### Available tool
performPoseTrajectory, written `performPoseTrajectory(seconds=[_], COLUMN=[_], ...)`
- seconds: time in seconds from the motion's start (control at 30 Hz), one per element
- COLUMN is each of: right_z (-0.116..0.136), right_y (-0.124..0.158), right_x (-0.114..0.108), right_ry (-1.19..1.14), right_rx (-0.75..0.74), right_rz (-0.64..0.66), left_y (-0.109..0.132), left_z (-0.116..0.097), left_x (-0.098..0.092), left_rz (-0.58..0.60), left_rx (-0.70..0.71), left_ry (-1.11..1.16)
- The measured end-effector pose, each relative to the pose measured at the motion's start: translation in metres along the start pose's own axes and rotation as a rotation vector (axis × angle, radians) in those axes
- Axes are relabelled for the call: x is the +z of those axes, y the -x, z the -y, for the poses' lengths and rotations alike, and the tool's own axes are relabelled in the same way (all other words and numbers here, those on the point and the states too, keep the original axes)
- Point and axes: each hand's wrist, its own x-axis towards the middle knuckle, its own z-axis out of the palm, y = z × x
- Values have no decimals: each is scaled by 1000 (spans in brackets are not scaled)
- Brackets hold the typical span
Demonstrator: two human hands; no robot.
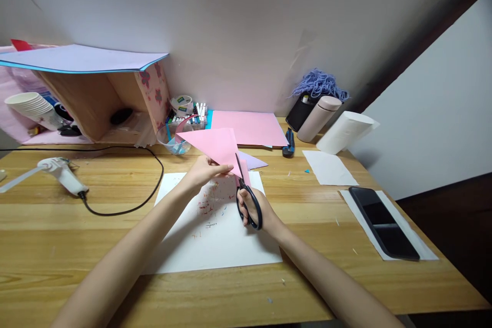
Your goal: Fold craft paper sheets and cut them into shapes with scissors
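Here's the left hand (207,173) out over the table (315,215), thumb on top and fingers below, pinching the pink paper (217,144) near its lower edge, and that paper is up above the white sheet (234,246), tilted, one long point reaching off to the left! And over to the right hand (251,207), fingers through the black handles, gripping the scissors (257,209), blades pointing up and away, right at the paper's right-hand edge; how wide those blades stand apart, I can't tell from here. A narrower pink strip (245,171) shows just beside the blades, and behind it pokes the corner of a lilac piece (253,160). Down on the white sheet, it's a scatter of red, orange and blue marks below the hands. Beyond the work, a pink sheet (249,127) lies flat near the wall, the blue-and-black cutter (288,143) just beside its right end, while to its left sit the markers (198,114), the tape roll (181,105) and a clear cup (169,137). Far left, there's the white glue gun (65,174) on its side with a black cord (126,213) looping towards the white sheet; far right, well apart from both hands, the phone (384,223) lies across a piece of white paper (403,225)
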Motion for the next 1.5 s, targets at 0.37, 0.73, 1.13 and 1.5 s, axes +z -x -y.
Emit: performPoseTrajectory(seconds=[0.37, 0.73, 1.13, 1.5], right_z=[1, 0, 5, 4], right_y=[1, -6, 0, -2], right_x=[1, -1, 3, 0], right_ry=[-22, -216, -94, -142], right_rx=[13, 140, 59, 84], right_rz=[-19, 106, -1, 48], left_y=[-11, -7, -4, -3], left_z=[20, 19, 16, 15], left_x=[0, 6, 9, 10], left_rz=[-111, -246, -216, -168], left_rx=[-13, 61, 68, 45], left_ry=[297, 15, 67, 13])
